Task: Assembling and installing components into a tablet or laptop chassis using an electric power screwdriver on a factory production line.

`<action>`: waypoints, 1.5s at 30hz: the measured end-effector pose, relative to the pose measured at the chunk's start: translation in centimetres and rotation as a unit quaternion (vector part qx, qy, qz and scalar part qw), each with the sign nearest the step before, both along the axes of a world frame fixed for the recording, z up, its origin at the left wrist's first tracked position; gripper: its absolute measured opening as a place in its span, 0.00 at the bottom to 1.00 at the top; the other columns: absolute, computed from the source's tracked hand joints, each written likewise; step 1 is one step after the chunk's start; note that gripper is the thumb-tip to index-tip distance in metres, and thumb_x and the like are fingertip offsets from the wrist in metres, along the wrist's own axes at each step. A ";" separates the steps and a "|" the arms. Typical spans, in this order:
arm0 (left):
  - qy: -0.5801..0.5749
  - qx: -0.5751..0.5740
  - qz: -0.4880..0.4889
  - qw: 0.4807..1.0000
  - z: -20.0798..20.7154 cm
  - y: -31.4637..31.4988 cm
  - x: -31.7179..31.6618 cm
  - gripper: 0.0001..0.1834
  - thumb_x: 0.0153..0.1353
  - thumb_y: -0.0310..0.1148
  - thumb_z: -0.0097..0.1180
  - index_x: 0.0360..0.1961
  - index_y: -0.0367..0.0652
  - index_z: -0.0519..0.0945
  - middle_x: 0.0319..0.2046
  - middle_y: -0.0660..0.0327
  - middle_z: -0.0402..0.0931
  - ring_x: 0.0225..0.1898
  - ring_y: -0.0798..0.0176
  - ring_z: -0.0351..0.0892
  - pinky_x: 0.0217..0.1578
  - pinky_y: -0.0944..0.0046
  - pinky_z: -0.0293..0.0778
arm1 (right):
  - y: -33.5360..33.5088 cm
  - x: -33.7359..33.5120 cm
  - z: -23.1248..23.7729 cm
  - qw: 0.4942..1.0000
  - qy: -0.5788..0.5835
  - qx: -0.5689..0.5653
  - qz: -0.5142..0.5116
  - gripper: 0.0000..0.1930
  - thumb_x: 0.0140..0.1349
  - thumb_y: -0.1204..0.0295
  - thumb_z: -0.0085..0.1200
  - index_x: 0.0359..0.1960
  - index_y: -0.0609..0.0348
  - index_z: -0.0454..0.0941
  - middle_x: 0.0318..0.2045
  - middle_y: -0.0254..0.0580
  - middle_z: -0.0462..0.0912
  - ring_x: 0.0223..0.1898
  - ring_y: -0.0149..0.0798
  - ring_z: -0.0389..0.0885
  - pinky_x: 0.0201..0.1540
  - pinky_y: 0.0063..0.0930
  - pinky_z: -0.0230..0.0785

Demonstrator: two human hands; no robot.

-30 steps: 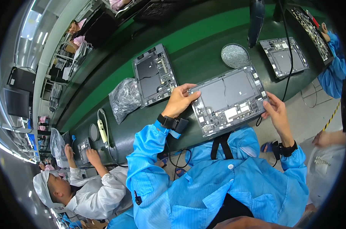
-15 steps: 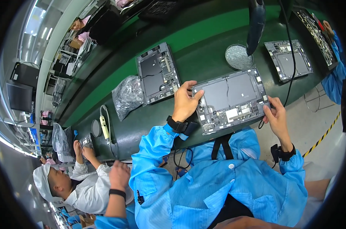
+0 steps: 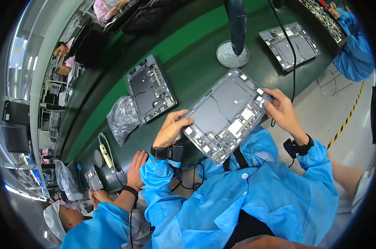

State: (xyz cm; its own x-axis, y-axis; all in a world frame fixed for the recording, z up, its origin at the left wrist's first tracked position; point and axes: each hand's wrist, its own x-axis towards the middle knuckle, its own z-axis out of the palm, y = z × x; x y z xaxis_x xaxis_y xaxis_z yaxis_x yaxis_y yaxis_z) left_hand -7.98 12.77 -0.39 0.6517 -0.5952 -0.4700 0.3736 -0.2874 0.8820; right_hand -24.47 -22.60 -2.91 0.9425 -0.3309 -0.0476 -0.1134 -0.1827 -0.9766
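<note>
An opened tablet (image 3: 227, 106), its dark battery and circuit board bare, is held tilted above the near table edge between my two hands. My left hand (image 3: 170, 129) is closed on its left edge, thumb on top. My right hand (image 3: 281, 113) grips the opposite edge, with the fingers partly hidden beneath. Just beyond the tablet is a round dish (image 3: 220, 58) of small shiny parts, with a dark handheld tool (image 3: 236, 27) hanging over it. A second opened tablet (image 3: 143, 92) lies to the left, and a third opened tablet (image 3: 295, 46) at the far right.
A clear plastic bag (image 3: 122, 120) with something dark inside touches the second tablet. Further left are a pale yellow electric screwdriver (image 3: 106, 156) and a co-worker's hand (image 3: 135, 171). A black cable (image 3: 288, 45) crosses the third tablet. A parts tray (image 3: 319, 17) stands at the right.
My hands have turned the tablet counterclockwise, raising its right side in the picture. The view has shifted. A co-worker's arm in blue has reached onto the table at left.
</note>
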 end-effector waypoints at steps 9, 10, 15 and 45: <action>0.158 -0.137 0.223 0.952 -0.6 0.4 -9.7 0.34 0.67 0.27 0.57 0.71 0.32 0.62 0.51 0.56 0.78 0.51 0.60 0.81 0.55 0.56 0.78 | 2.6 -3.1 2.3 0.990 0.091 0.106 0.002 0.25 0.73 0.67 0.56 0.63 0.66 0.60 0.43 0.53 0.83 0.31 0.37 0.86 0.34 0.30 0.80; 0.165 -0.170 0.234 0.943 -0.8 -0.2 -10.8 0.33 0.67 0.26 0.57 0.71 0.33 0.62 0.52 0.56 0.78 0.51 0.60 0.81 0.56 0.55 0.78 | 2.6 -3.4 2.3 0.984 0.101 0.145 0.034 0.26 0.74 0.67 0.55 0.65 0.66 0.59 0.42 0.53 0.84 0.32 0.37 0.86 0.34 0.31 0.80; 0.218 -0.227 0.236 0.919 -2.4 -3.8 -15.8 0.31 0.68 0.27 0.57 0.71 0.38 0.62 0.57 0.54 0.76 0.60 0.58 0.77 0.62 0.53 0.74 | 4.1 -2.4 -0.2 0.991 0.040 0.106 0.075 0.29 0.76 0.68 0.51 0.72 0.66 0.56 0.46 0.49 0.84 0.45 0.32 0.83 0.47 0.26 0.76; 0.325 -0.383 0.272 0.821 -3.2 -10.7 -12.9 0.21 0.74 0.31 0.57 0.63 0.35 0.70 0.65 0.52 0.70 0.70 0.46 0.68 0.76 0.44 0.62 | 0.0 -1.6 4.5 0.924 -0.238 -0.299 0.005 0.05 0.58 0.76 0.58 0.33 0.66 0.80 0.32 0.46 0.83 0.36 0.39 0.80 0.41 0.33 0.70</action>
State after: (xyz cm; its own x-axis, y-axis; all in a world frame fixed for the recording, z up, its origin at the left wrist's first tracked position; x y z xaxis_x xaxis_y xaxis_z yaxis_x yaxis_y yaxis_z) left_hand -20.87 2.05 -3.55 0.6787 -0.5828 -0.4470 0.7261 0.6237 0.2894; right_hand -26.03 -22.64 1.63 0.8129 -0.1551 0.5614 0.3071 -0.7049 -0.6394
